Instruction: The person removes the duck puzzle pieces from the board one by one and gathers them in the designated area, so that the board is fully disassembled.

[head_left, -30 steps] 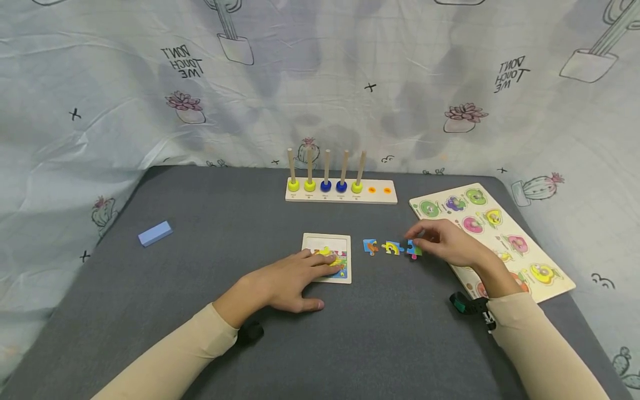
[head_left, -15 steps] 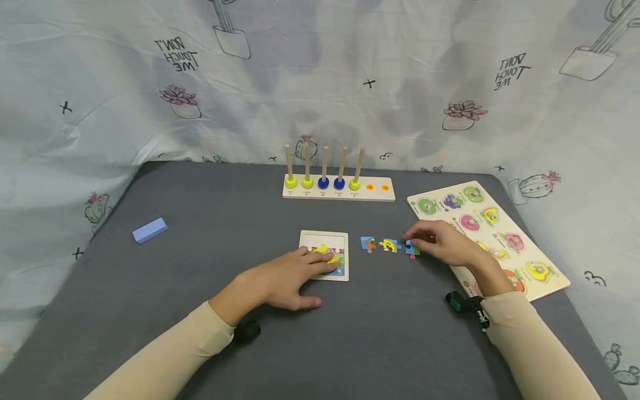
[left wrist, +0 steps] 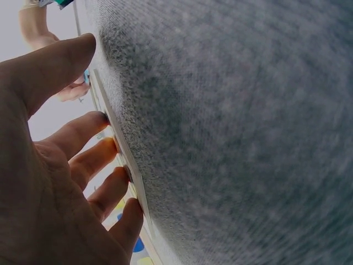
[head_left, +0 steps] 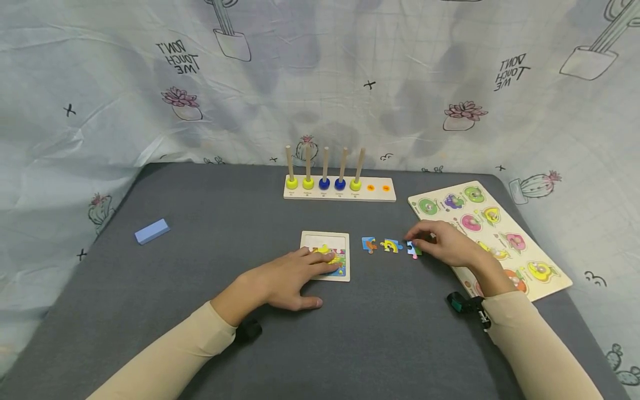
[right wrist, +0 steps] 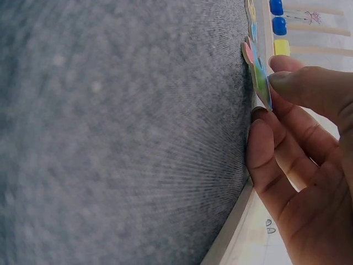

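My left hand (head_left: pixel 295 280) lies with fingers spread over the lower part of a small framed jigsaw puzzle (head_left: pixel 334 240). Its fingertips rest on the yellow and multicoloured part, hiding some of it. To the right, my right hand (head_left: pixel 445 243) pinches a jigsaw piece (head_left: pixel 412 250) by its edge. In the right wrist view that blue, green and pink piece (right wrist: pixel 259 77) stands tilted, with the thumb on its near face. Two more loose pieces, one blue and orange (head_left: pixel 369 244), one blue and yellow (head_left: pixel 391 245), lie in a row between frame and right hand.
Behind stands a wooden peg board (head_left: pixel 340 193) with yellow and blue rings on upright pegs. A fruit-picture board (head_left: pixel 537 253) lies at the right, partly under the right forearm. A blue block (head_left: pixel 152 231) sits at the left on the grey tabletop (head_left: pixel 235 222).
The piece at my right fingertips has tipped up and now catches the light. My left hand stays on the framed puzzle; the head view has shifted slightly.
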Demonstrator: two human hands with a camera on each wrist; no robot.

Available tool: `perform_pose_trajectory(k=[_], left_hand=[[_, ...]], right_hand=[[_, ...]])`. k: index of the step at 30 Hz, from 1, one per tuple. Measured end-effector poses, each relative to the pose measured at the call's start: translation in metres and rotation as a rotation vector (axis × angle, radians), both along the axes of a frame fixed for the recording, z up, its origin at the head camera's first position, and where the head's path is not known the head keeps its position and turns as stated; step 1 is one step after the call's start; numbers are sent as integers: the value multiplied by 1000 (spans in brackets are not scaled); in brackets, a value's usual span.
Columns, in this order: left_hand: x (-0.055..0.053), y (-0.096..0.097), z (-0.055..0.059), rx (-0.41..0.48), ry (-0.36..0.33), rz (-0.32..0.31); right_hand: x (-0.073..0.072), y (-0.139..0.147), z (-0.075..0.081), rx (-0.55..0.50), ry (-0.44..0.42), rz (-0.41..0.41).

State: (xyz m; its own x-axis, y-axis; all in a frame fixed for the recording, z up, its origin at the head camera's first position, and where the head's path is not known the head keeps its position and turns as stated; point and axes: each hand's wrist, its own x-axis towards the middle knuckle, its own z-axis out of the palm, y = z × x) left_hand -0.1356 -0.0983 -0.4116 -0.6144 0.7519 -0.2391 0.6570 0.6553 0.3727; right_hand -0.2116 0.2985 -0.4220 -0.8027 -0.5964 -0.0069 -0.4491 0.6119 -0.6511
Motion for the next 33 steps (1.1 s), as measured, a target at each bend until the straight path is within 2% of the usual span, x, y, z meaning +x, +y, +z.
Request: perform_pose_trajectory(k=[17, 33], left_hand=[[0, 0, 2, 2, -14, -14], [4, 0, -1, -8, -5, 7]], right_hand=[[2, 1, 5, -3, 23, 1], [1, -10, 11, -32, 78, 39]])
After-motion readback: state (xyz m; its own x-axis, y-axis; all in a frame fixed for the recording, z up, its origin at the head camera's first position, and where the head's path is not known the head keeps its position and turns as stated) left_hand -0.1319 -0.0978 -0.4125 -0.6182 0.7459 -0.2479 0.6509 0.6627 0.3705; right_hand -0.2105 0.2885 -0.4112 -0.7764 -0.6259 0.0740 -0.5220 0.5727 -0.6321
